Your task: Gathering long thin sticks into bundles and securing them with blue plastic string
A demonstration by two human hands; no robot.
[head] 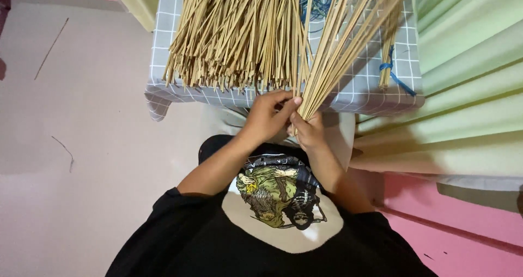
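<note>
floor (pixel 81 146): pale and pinkish, with a couple of stray thin strands lying on it, well left of everything else.

table (pixel 158 91): low, covered in a grey checked cloth; its near edge faces the person.

loose sticks (pixel 234 31): big heap of thin tan strips spread over the left and middle of the table, ends hanging just past the near edge.

left hand (pixel 267 116): at the near edge, around the middle, fingers curled and pinched together on the bottom of the gathered bundle, thumb up against it.

gathered bundle (pixel 343 42): fan of the same strips, squeezed at the base and splaying up toward the table's far right corner.

right hand (pixel 308 132): just under the left one, touching it, closed tight around the bundle's base.

tied bunch (pixel 388 64): smaller one near the right edge, bound with blue string.

curtain (pixel 474 80): green folds right of the table.

tip: imo keep the bottom ends flush and the squeeze low, otherwise strips will probably slide out.
</note>
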